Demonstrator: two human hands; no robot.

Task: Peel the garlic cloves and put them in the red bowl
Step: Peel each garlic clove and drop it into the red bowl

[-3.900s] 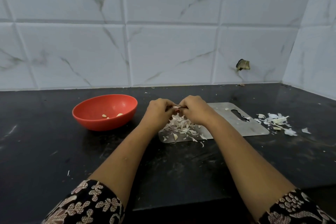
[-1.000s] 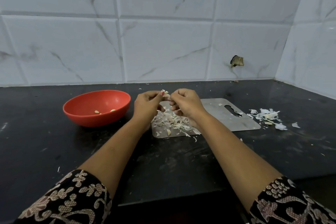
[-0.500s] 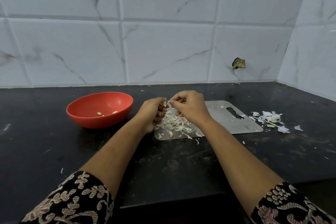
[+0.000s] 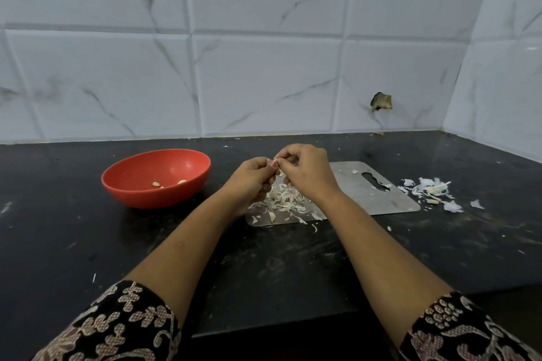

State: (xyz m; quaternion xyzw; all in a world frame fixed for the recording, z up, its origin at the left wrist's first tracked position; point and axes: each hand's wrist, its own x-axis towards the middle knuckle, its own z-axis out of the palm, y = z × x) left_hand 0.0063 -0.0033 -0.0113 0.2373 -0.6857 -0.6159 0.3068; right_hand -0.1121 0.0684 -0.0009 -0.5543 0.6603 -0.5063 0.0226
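My left hand [image 4: 251,177] and my right hand [image 4: 306,171] meet above the steel cutting board [image 4: 360,193], fingertips pinching one small garlic clove [image 4: 277,162] between them; the clove is mostly hidden by the fingers. A heap of garlic skins [image 4: 283,202] lies on the board's near left part, right under the hands. The red bowl [image 4: 129,189] sits on the black counter to the left of my left hand, with two or three peeled cloves [image 4: 156,184] inside.
A second pile of skins and garlic bits [image 4: 429,189] lies on the counter right of the board. The tiled wall runs along the back and right side. The counter's front edge [image 4: 264,328] is close to my forearms.
The hands rose a little off the skin heap and came together fingertip to fingertip. The bowl and board have kept their places; the camera shifted slightly.
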